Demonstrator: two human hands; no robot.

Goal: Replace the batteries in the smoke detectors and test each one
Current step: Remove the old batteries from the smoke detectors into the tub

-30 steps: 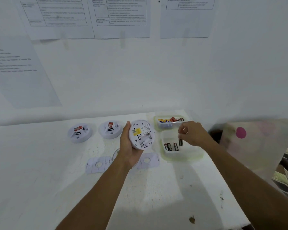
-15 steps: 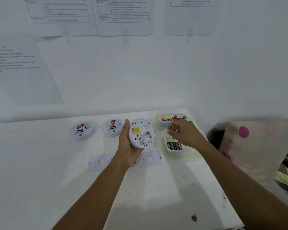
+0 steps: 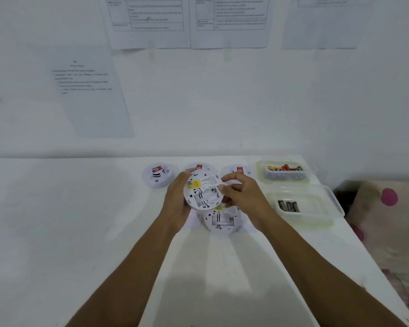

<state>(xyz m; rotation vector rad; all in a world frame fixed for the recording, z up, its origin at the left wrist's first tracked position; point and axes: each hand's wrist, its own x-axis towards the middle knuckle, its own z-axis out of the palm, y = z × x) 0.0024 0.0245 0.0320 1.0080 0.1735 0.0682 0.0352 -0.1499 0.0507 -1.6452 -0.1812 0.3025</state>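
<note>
A plain workroom station: white table (image 3: 57,232) against a bare wall (image 3: 222,102), printed instruction sheets (image 3: 151,20) taped up beyond the fingers (image 3: 232,177).

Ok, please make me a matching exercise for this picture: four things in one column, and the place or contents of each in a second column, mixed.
Things
1. raised smoke detector
2. far container
3. near container
4. printed sheets

Place or contents
A. on the wall
B. three dark batteries inside
C. in the left hand
D. red and yellow batteries inside

Pairs: 1-C, 2-D, 3-B, 4-A.
</note>
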